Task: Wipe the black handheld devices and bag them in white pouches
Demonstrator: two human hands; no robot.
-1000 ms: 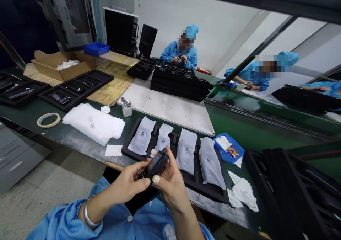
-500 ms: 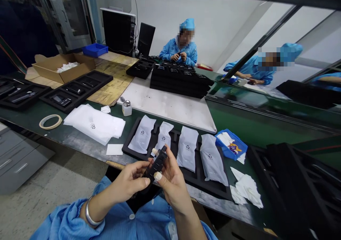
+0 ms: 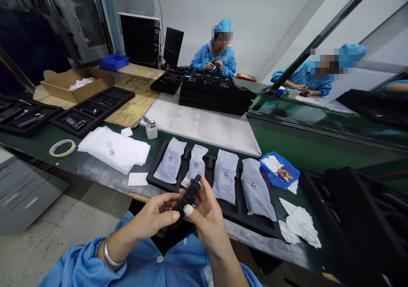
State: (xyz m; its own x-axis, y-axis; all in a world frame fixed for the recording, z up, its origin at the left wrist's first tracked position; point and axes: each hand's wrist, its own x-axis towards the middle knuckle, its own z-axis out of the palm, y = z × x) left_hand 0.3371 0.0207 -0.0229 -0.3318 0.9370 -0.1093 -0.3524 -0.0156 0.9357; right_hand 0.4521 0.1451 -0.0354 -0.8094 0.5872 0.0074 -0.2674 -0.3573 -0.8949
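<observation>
Both my hands hold a black handheld device (image 3: 188, 195) with small raised keys along its side, tilted above the table's front edge. My left hand (image 3: 157, 212) is closed around its lower end, thumb on the side. My right hand (image 3: 207, 212) wraps the other side, with a white covering on the thumb tip. Just beyond them lies a black foam tray (image 3: 240, 210) bearing several frosted white bags (image 3: 225, 176) printed with a recycling mark. The lower part of the device is partly hidden by my fingers.
Left are stacked white bags (image 3: 111, 149), a tape roll (image 3: 62, 148) and a dispenser bottle (image 3: 151, 129). Right are a blue bin (image 3: 277, 176), crumpled wipes (image 3: 302, 225) and black foam trays (image 3: 357, 219). A co-worker (image 3: 219, 53) sits across the table behind stacked trays (image 3: 213, 100).
My view has shifted slightly. Both hands keep the same grip on the black device, which has hardly moved. The co-worker at right has shifted a little.
</observation>
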